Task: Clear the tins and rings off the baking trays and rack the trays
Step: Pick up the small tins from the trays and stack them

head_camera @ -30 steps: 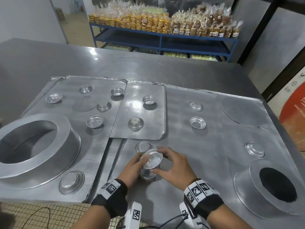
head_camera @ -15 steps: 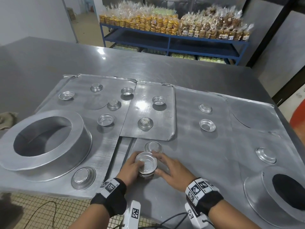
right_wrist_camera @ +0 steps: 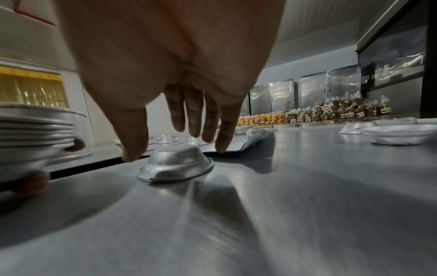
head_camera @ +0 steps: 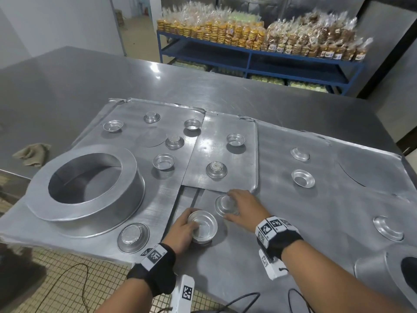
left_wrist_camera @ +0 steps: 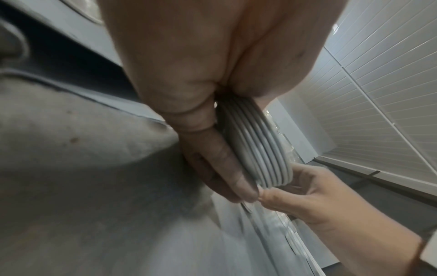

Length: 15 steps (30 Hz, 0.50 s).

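Our left hand curls round a nested stack of tins, fingers under the base, held just above the tray. Just beyond the stack, an upside-down tin lies flat on the tray, and our right hand hovers over it with fingers spread and relaxed, holding nothing. To lift it well, we should pinch its rim from both sides, turn it upright, and seat it squarely in the stack, keeping the stack level.
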{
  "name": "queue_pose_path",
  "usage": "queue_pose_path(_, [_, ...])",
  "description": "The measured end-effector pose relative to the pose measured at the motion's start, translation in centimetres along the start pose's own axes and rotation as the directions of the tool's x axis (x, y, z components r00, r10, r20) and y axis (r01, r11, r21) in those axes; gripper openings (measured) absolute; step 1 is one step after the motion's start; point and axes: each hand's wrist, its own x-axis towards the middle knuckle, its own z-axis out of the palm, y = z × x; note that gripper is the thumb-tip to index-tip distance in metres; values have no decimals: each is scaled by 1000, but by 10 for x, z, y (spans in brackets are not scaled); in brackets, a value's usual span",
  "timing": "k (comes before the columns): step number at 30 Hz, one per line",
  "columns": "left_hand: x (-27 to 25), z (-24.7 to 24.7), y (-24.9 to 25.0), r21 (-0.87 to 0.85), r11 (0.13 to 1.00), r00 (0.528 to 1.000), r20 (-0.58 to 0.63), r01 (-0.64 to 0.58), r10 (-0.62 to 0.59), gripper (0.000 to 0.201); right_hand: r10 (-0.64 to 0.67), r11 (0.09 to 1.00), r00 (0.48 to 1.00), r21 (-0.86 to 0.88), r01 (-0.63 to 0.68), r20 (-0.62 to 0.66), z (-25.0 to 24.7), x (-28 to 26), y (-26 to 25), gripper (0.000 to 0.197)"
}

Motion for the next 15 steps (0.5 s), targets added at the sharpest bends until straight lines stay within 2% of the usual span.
queue_pose_path(2, [0, -4, -1, -2, 1000, 1000, 0, -1, 1, 30, 54, 995, 998, -81, -51, 34, 6, 10, -3, 76])
queue_pose_path(6, [1, -10, -8, -8, 1000, 1000, 0, 1, -1, 28, 105, 983, 994, -156, -99, 34, 13, 19, -6, 68])
queue_pose_path(10, [1, -13, -10, -22, 1000, 1000, 23, 17, -16, 32, 105, 993, 994, -59, -107, -38, 16, 17, -5, 69])
queue_pose_path(15, [3, -14, -11, -23, 1000, 999, 25, 22, -21, 30, 58, 998, 985, 17, -56, -163, 12, 6, -9, 63])
